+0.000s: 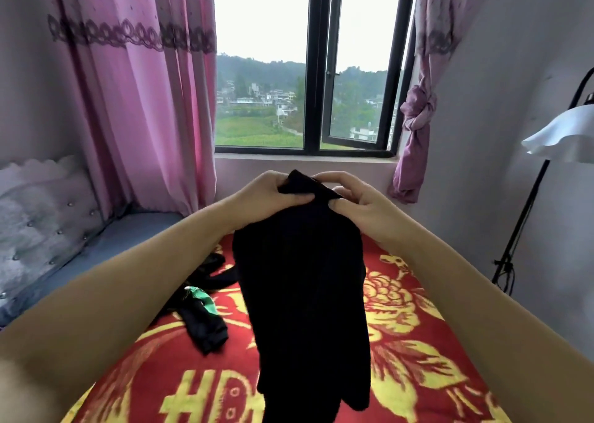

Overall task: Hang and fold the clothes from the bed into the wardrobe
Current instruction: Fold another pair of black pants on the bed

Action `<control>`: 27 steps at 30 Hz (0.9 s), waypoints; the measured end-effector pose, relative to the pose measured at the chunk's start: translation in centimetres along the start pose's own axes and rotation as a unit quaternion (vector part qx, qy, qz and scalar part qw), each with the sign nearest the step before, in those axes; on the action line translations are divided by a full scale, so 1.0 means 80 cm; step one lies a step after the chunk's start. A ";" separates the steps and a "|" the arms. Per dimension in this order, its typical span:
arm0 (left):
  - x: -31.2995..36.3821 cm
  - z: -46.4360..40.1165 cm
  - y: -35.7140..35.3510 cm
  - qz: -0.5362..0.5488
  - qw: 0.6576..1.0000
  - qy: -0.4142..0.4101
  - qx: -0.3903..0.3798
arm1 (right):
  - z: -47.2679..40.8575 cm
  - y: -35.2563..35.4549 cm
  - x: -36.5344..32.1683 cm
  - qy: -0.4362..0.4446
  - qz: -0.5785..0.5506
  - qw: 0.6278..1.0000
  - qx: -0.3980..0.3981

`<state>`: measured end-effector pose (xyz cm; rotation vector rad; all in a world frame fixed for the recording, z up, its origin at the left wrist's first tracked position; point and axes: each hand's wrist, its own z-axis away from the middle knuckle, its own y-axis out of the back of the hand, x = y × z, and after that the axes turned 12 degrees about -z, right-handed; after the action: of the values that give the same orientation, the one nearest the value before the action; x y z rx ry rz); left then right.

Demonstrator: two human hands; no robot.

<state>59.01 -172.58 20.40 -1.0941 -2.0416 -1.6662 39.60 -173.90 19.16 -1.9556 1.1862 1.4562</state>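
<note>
Black garment (pixel 302 278) in 2 hands

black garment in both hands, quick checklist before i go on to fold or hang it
1. Left hand grips the top edge of the black garment: ok.
2. Right hand pinches the same edge: ok.
3. Garment lifted, hanging free over the red blanket: ok.
4. Garment spread flat and straightened for folding: not ok, it hangs bunched.
5. Other dark clothes left on the bed beside it, not caught in the held piece: ok.
6. Wardrobe or hanger within reach: cannot tell, neither is in view.
</note>
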 end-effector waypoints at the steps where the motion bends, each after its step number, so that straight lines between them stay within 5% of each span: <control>1: -0.001 -0.003 0.002 0.017 1.000 0.004 0.017 | 0.003 0.002 0.005 -0.004 0.003 1.000 0.018; 5: 0.009 -0.017 0.014 0.020 0.999 0.026 0.018 | 0.021 0.002 0.059 -0.055 0.063 0.995 0.046; 11: 0.034 -0.028 0.053 -0.030 0.998 0.037 -0.032 | 0.058 0.004 0.152 -0.188 0.058 0.980 -0.026; 18: 0.010 -0.012 0.101 -0.046 0.993 0.085 -0.074 | 0.060 0.047 0.143 0.000 0.059 0.955 0.291; 22: -0.006 -0.012 0.110 0.015 0.992 0.112 -0.047 | 0.068 0.049 0.116 0.054 0.109 0.972 0.203; 27: -0.015 -0.007 0.131 0.025 0.991 0.130 -0.008 | 0.075 0.077 0.101 -0.001 0.231 0.972 0.046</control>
<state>67.04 -173.05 27.22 -0.8738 -1.8247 -1.7033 31.83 -175.79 10.49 -1.6839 1.7608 1.5785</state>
